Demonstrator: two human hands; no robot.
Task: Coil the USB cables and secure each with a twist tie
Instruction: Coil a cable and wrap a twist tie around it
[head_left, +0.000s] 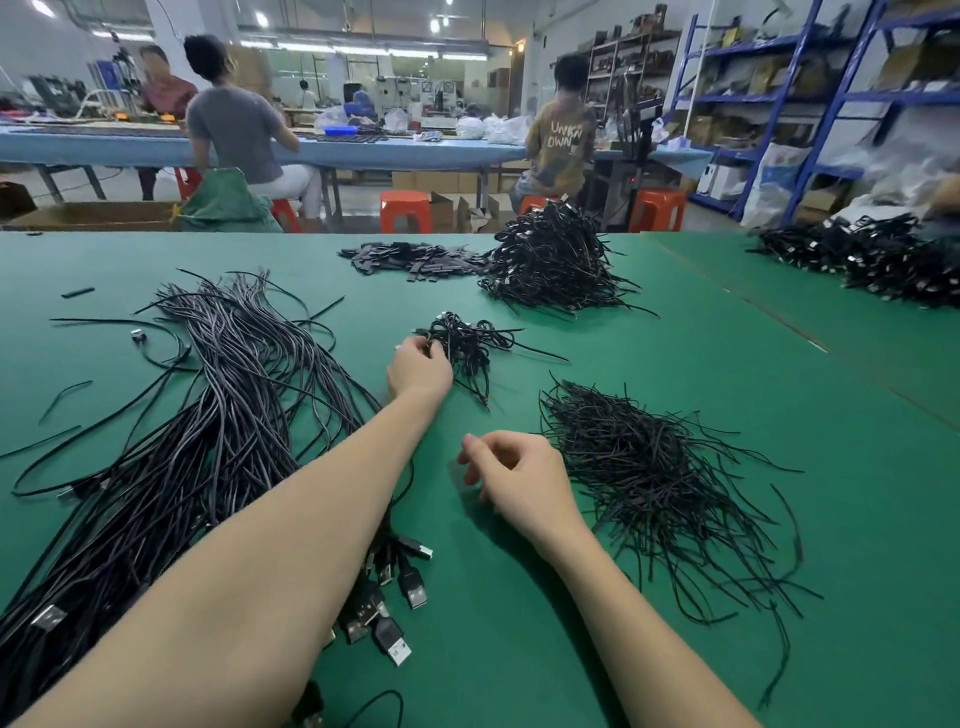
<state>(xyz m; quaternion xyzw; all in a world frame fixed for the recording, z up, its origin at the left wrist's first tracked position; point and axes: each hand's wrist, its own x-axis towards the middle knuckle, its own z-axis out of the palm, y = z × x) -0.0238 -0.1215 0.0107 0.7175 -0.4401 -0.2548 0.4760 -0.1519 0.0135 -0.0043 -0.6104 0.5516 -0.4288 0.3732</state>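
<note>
Green matting covers a wide workbench (675, 364) in a busy workshop, with other workers seated at a blue-topped table in the far background and blue shelving at the far right.

On the left of the bench lies a long sheaf of uncoiled USB cables (218, 415), their plugs (389, 587) fanned out at the near end, probably so one can be drawn off at a time. The left hand (420, 371) reaches out past them to a small heap of coiled cables (467, 345) in the middle of the bench; its fingers are curled and seem to pinch at the heap's left edge, though whether they are closed on a coil or only touching it I cannot tell for sure. The heap looks like a staging spot for freshly tied coils, within arm's reach.

Farther off, a scatter of flat dark tabs (410, 260) lies just left of a big mound of finished coils (550, 260), apparently pushed well away to keep the working area free.

Nearer, the right hand (514, 478) hovers over the mat with fingers loosely curled and thumb apart from them, holding nothing that I can see. It sits just beside the spread pile of twist ties (665, 483), placed on that side so a tie can be picked up quickly. At the far right edge another heap of dark cables (857, 260) lies on the adjoining section of bench.
</note>
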